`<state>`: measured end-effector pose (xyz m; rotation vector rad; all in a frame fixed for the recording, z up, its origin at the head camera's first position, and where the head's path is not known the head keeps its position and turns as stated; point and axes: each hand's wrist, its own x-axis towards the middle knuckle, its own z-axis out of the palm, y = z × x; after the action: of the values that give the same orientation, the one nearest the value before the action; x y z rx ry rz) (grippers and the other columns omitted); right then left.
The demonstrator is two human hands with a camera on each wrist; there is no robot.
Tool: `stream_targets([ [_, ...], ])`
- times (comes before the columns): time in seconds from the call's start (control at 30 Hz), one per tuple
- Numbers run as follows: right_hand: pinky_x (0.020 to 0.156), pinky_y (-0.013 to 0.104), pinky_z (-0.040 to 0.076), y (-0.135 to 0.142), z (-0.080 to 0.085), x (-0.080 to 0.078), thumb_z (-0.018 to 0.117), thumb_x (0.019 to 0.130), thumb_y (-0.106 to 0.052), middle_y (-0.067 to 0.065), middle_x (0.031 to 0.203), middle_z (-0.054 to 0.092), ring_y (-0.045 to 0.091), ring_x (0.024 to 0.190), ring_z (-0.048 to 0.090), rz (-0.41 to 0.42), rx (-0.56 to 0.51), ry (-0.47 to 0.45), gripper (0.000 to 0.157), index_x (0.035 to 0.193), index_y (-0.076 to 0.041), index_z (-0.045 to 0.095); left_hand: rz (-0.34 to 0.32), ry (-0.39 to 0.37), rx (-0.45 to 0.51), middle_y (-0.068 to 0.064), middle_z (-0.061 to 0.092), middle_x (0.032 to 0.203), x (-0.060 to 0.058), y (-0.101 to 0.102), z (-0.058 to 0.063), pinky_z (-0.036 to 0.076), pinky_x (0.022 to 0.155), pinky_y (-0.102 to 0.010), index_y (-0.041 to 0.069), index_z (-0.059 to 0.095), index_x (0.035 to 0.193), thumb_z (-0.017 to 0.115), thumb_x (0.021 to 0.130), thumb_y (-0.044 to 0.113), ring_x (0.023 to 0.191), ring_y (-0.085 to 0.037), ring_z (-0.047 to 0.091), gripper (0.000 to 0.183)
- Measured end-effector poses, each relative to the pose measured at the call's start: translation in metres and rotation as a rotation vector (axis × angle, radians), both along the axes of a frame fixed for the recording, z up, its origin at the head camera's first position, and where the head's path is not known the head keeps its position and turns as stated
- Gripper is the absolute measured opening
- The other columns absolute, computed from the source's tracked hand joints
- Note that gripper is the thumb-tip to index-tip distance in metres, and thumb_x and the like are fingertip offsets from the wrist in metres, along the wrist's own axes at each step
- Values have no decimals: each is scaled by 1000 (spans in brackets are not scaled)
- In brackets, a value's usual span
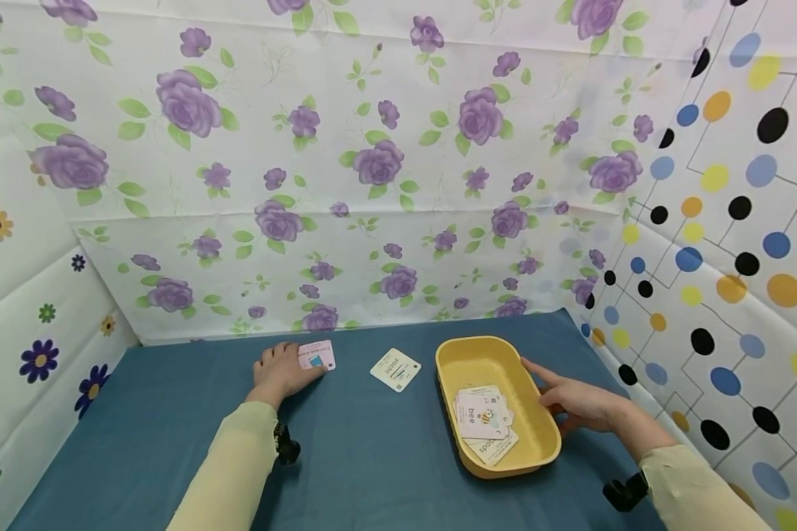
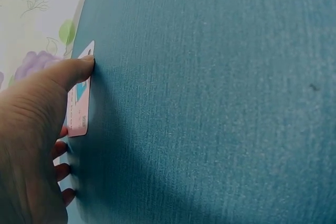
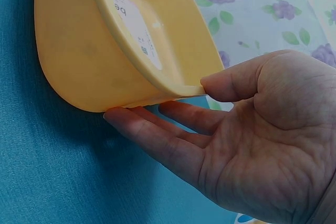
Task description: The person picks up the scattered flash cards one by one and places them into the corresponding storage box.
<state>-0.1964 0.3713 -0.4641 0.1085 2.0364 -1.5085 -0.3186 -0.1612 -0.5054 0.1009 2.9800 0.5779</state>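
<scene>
At the back of the table, my left hand (image 1: 282, 372) holds a pink picture card (image 1: 317, 355) between thumb and curled fingers. The thumb lies over the card's edge in the left wrist view, with the other fingertips on its far side. My right hand (image 1: 584, 404) grips the right side of a yellow plastic basin (image 1: 531, 439). Its thumb (image 3: 231, 81) is on the rim and the fingers lie against the outer wall below. Inside the basin lie several picture cards (image 1: 483, 417), the top one reading "bee". A pale yellow "yacht" card (image 1: 395, 369) lies between the hands.
A blue cloth (image 1: 345, 457) covers the table. Behind it hangs a white sheet with purple flowers (image 1: 378, 162). A dotted sheet (image 1: 724, 317) rises close along the right side, and another flowered sheet (image 1: 20, 317) stands at the left.
</scene>
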Motion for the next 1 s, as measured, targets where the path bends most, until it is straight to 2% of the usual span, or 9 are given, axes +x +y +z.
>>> stream_targets([
  [0.37, 78, 56, 58, -1, -1, -1, 55, 101, -9, 31, 158, 31, 37, 113, 64, -13, 19, 3, 87, 166, -35, 3, 45, 29, 69, -30, 47, 134, 4, 1, 2, 29, 102, -66, -3, 51, 137, 73, 88, 56, 121, -49, 39, 80],
  [0.6, 78, 56, 58, -2, 0, 0, 54, 101, -9, 32, 158, 29, 38, 115, 63, -12, 16, 1, 86, 166, -35, 3, 47, 25, 56, -31, 46, 135, 3, 2, 4, 30, 102, -67, -7, 47, 141, 74, 88, 56, 122, -50, 39, 86],
  [1.0, 78, 56, 58, -2, 1, 0, 54, 101, -9, 31, 158, 30, 38, 114, 63, -11, 16, 0, 86, 166, -34, 3, 67, 23, 83, -30, 46, 129, 3, 2, 3, 30, 102, -65, -7, 50, 135, 77, 85, 56, 118, -48, 39, 85],
])
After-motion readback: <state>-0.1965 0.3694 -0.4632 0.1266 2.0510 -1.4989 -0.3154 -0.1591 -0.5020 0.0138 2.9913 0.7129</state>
